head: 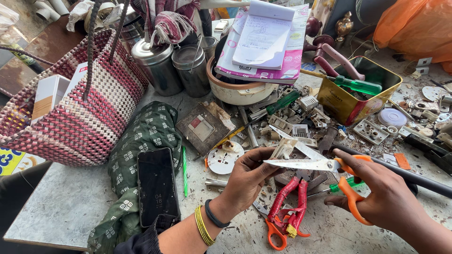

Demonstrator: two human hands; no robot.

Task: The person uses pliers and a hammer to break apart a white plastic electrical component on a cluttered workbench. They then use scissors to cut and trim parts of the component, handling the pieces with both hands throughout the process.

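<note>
Right hand (386, 200): fingers (362, 170) closed through the orange plastic loops of a pair of steel-bladed scissors (310, 164), thumb in the upper loop, remaining fingers curled about the lower. Blades parted slightly, tips directed toward nine o'clock.

Left hand (247, 181): fingers (268, 157) pinched together on a small off-white plastic switch part (284, 148), held just above the blade tips and touching or nearly touching the upper blade; exact contact not discernible.

Both held above the grey, scratched tabletop (66, 202), near centre of view.

Judged good practice for the step in hand: keep the part pinched firmly, fingertips clear of the blade line; close the blades slowly with small pressure; steady both wrists to prevent slip.

Directly at six o'clock of the scissors: red-handled pliers (289, 207) lying over a second orange-handled pair of scissors (275, 233). At nine o'clock of the left hand: black smartphone (157, 186) resting on a green patterned cloth (141, 136). At ten o'clock: red-and-white woven plastic basket (80, 108). At one o'clock: yellow metal tin (348, 103) holding a green-handled screwdriver (358, 85). At twelve o'clock: loose switch and socket parts (292, 120) scattered.
</note>
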